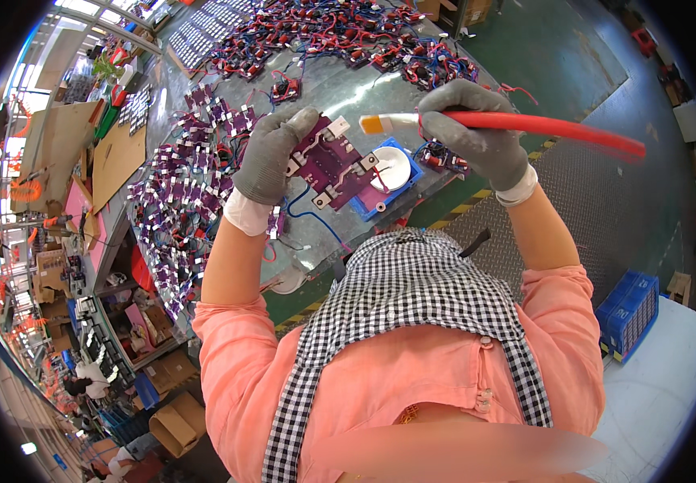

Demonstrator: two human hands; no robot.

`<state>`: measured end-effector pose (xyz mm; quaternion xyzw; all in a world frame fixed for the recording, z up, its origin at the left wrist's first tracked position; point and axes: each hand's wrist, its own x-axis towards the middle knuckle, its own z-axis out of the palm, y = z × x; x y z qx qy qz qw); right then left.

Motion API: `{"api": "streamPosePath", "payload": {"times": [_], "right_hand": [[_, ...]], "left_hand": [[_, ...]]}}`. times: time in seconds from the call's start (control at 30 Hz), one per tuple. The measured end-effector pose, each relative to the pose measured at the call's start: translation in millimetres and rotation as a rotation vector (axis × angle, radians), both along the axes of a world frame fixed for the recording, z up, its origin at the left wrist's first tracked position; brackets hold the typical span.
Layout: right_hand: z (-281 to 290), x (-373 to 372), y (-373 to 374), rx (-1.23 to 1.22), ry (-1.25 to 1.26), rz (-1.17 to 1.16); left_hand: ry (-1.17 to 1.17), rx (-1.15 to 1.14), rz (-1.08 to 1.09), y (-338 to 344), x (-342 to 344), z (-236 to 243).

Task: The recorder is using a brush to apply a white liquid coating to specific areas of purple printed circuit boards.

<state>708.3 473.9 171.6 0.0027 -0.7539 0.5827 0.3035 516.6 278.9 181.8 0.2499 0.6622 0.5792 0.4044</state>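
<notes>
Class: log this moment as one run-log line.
left hand: holds purple board | right hand: holds red-handled brush, bristles near board | white dish in blue tray below

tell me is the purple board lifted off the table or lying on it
Lifted: the left hand holds the purple board tilted above the table.

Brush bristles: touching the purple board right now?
No. The brush in the right hand has its bristles apart from the purple board, held by the left hand.

The left hand (271,157) covers one end of the purple board (333,165). The right hand (477,133) hides the middle of the red-handled brush (525,123), whose far end is blurred.
</notes>
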Motion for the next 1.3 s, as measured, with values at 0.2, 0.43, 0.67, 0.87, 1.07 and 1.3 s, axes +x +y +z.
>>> {"api": "streamPosePath", "payload": {"times": [0.2,0.43,0.67,0.87,1.07,1.3], "right_hand": [[-2,6,-10,0.009,-0.115,0.138],[-24,-1,7,-0.118,-0.137,0.001],[-167,-21,7,0.595,-0.218,-0.061],[-182,-16,0,0.815,-0.201,-0.16],[-74,-27,-38,0.11,-0.034,-0.233],[-46,-38,-38,0.258,0.068,-0.239]], "left_hand": [[-0.17,0.078,0.031,-8,-4,2],[0.696,-0.018,0.089,-38,-38,-25],[-0.55,0.808,0.366,-70,-68,-102],[-0.419,0.549,0.511,-50,-34,-121],[-0.136,0.501,0.56,-30,0,-116],[-0.141,0.582,0.518,-26,22,-90]]}}
